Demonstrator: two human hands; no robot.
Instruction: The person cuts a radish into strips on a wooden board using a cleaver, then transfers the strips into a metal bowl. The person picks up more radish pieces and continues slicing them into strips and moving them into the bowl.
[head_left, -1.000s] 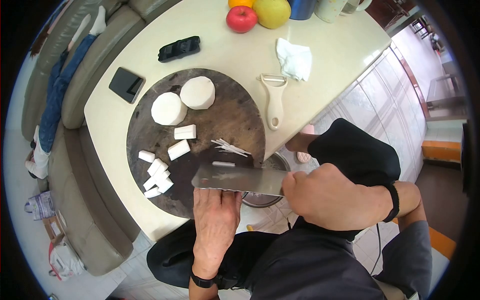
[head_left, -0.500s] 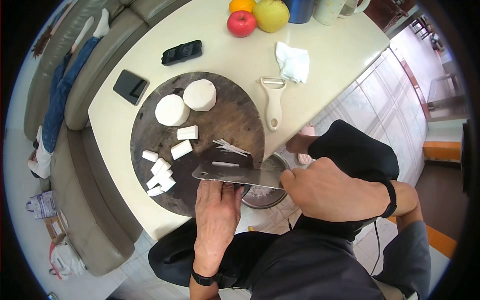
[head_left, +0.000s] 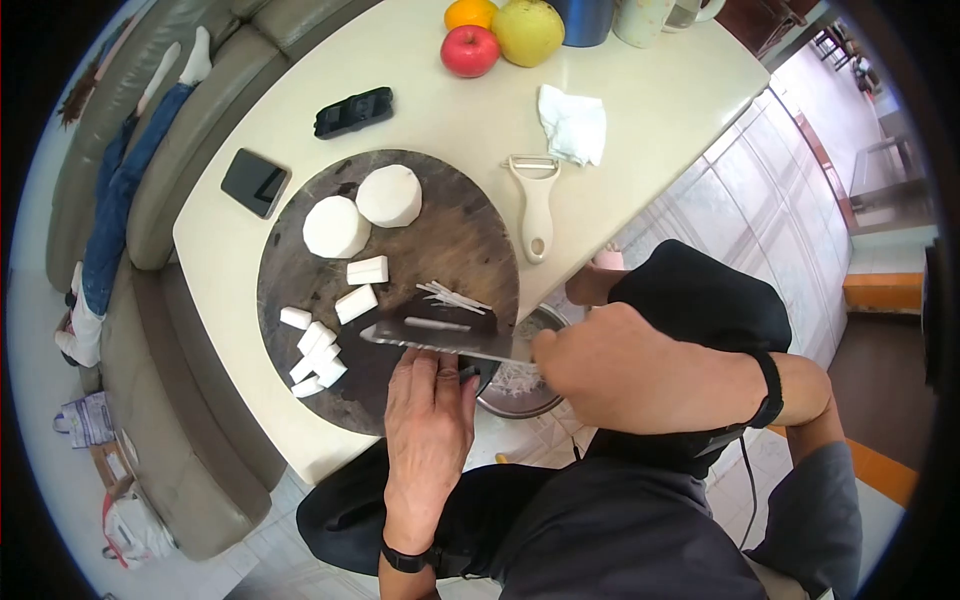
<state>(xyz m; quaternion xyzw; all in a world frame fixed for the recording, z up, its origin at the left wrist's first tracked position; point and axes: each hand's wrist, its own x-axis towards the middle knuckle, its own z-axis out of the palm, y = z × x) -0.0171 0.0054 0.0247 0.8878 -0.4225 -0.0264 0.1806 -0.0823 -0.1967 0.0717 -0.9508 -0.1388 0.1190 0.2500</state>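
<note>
My right hand (head_left: 610, 375) is wrapped round the handle of a cleaver (head_left: 450, 342), whose blade lies across the round dark chopping board (head_left: 450, 220). Against the near side of the blade rest the fingertips of my left hand (head_left: 428, 410), pressed together; whatever is under them is hidden. Just beyond the blade is a thin white strip (head_left: 438, 325), with a small pile of white strips (head_left: 455, 298) farther off. Two thick white rounds (head_left: 389, 196) and several white blocks (head_left: 318, 338) sit on the board's far and left parts.
A metal bowl (head_left: 520, 390) with white shreds stands below the board's right edge. On the table (head_left: 430, 120) are a peeler (head_left: 537, 205), a white cloth (head_left: 572, 125), a phone (head_left: 256, 182), a black case (head_left: 353, 112) and fruit (head_left: 470, 50). A person's legs (head_left: 125, 190) rest on the sofa.
The cleaver has shifted slightly left and its blade has tilted, with my right hand moving left too. My left fingers stay beside the blade. The whole view has shifted a little.
</note>
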